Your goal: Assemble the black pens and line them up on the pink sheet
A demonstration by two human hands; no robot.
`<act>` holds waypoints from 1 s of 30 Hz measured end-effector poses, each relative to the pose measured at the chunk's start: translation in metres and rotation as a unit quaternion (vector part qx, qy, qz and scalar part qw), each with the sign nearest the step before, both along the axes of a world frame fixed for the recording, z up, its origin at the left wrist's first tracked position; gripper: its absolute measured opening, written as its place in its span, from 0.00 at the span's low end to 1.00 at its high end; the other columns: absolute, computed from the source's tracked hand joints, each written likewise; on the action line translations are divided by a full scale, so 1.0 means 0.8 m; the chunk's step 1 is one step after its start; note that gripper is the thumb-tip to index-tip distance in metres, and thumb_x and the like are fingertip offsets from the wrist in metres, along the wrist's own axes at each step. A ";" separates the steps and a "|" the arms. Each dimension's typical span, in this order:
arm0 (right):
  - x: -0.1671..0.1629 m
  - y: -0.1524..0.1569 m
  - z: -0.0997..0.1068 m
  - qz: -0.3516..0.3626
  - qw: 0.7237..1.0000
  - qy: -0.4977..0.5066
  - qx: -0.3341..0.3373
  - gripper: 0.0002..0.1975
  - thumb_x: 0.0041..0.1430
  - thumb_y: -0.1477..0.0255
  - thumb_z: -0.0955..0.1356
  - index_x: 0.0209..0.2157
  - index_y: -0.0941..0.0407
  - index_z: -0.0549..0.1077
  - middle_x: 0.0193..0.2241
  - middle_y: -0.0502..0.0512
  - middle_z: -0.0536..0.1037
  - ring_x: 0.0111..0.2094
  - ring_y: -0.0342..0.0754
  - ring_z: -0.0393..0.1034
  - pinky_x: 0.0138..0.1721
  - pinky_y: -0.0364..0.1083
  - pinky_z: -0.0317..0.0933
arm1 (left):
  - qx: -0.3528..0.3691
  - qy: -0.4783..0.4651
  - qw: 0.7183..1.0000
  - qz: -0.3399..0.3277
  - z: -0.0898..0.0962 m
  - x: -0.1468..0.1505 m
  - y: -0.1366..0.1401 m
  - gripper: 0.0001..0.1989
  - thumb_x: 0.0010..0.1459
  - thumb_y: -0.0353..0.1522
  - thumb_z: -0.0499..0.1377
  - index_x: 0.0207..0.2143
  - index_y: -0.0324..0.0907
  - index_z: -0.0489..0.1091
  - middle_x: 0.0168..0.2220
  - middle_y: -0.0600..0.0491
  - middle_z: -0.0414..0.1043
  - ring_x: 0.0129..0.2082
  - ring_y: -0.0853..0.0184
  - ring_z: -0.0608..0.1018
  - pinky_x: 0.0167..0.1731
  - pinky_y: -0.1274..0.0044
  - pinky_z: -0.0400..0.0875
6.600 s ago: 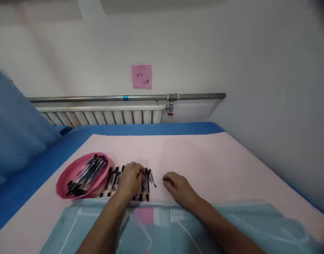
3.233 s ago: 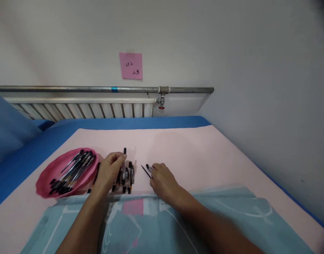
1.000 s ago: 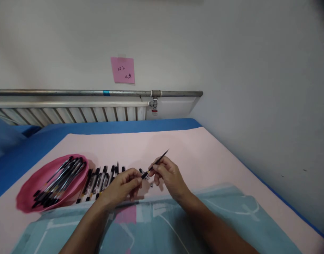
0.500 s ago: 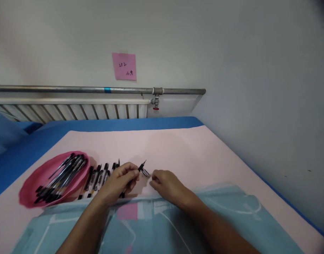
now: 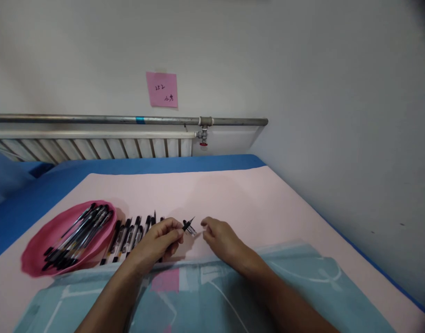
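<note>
Our left hand (image 5: 162, 240) pinches a black pen part (image 5: 187, 225)

At far left, a pink oval basin (image 5: 34, 249) holds piled pens (image 5: 80, 236). Beside it we see a row of pens (image 5: 130, 237) on the pink sheet (image 5: 267, 203). Our left grip is closed, the part slanting up-right beside a clear pen piece (image 5: 192, 231). Our right hand (image 5: 221, 236) hangs near, half curled; we cannot tell if it holds anything.

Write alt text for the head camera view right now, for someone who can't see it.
A person's left hand holds a dark, pointed pen part over a pale pink surface, with the right hand close by. A row of pens lies beside a pink dish of more pens; a pink note hangs on the wall behind.
</note>
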State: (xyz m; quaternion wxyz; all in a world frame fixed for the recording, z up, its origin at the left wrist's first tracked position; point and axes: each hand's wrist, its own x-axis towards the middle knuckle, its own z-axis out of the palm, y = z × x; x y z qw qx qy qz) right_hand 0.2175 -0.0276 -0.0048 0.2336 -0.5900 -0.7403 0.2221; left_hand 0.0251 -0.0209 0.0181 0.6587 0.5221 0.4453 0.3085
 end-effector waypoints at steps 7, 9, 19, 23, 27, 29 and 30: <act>-0.007 0.006 0.018 -0.101 0.898 0.422 -0.068 0.09 0.50 0.68 0.65 0.32 0.57 0.70 0.21 0.48 0.70 0.16 0.39 0.60 0.15 0.39 0.52 | -0.010 0.005 1.000 -0.028 -0.003 0.003 -0.002 0.11 0.49 0.39 0.57 0.27 0.41 0.62 0.18 0.61 0.61 0.14 0.78 0.61 0.13 0.84 0.50; -0.011 0.004 0.019 -0.101 0.873 0.469 -0.082 0.10 0.48 0.66 0.66 0.31 0.58 0.69 0.23 0.50 0.72 0.16 0.38 0.60 0.13 0.38 0.49 | -0.012 0.005 0.999 -0.031 -0.004 0.005 -0.003 0.11 0.49 0.39 0.57 0.28 0.41 0.62 0.19 0.61 0.61 0.14 0.78 0.60 0.12 0.84 0.49; -0.019 -0.004 0.023 -0.049 0.872 0.479 -0.093 0.06 0.47 0.70 0.67 0.28 0.57 0.71 0.22 0.48 0.71 0.18 0.38 0.61 0.17 0.38 0.54 | -0.008 0.006 1.000 -0.026 -0.007 0.008 -0.003 0.12 0.48 0.40 0.58 0.27 0.41 0.63 0.18 0.61 0.62 0.12 0.78 0.59 0.12 0.83 0.48; -0.021 -0.005 0.022 -0.052 0.868 0.483 -0.102 0.05 0.47 0.71 0.66 0.28 0.57 0.71 0.20 0.47 0.70 0.18 0.38 0.61 0.17 0.38 0.54 | -0.014 0.006 1.000 -0.024 -0.009 0.008 -0.003 0.12 0.48 0.40 0.58 0.27 0.41 0.63 0.18 0.61 0.62 0.13 0.78 0.59 0.12 0.83 0.49; -0.022 -0.006 0.021 -0.058 0.865 0.486 -0.108 0.04 0.47 0.73 0.66 0.28 0.57 0.71 0.20 0.47 0.70 0.19 0.38 0.61 0.17 0.37 0.54 | -0.007 0.006 0.999 -0.031 -0.013 0.006 -0.002 0.10 0.49 0.39 0.57 0.28 0.41 0.62 0.18 0.61 0.61 0.12 0.78 0.58 0.12 0.83 0.48; -0.021 -0.006 0.021 -0.055 0.867 0.484 -0.108 0.04 0.47 0.73 0.66 0.27 0.57 0.71 0.21 0.47 0.71 0.19 0.38 0.61 0.17 0.37 0.54 | -0.006 0.002 0.999 -0.034 -0.014 0.005 -0.002 0.10 0.50 0.39 0.57 0.28 0.41 0.62 0.18 0.61 0.60 0.12 0.79 0.58 0.12 0.83 0.47; -0.021 -0.006 0.021 -0.053 0.867 0.483 -0.108 0.04 0.46 0.73 0.66 0.27 0.57 0.71 0.22 0.47 0.71 0.19 0.38 0.61 0.17 0.37 0.54 | -0.009 0.001 0.999 -0.035 -0.015 0.005 -0.002 0.10 0.50 0.39 0.57 0.28 0.41 0.63 0.18 0.61 0.61 0.12 0.79 0.58 0.12 0.83 0.46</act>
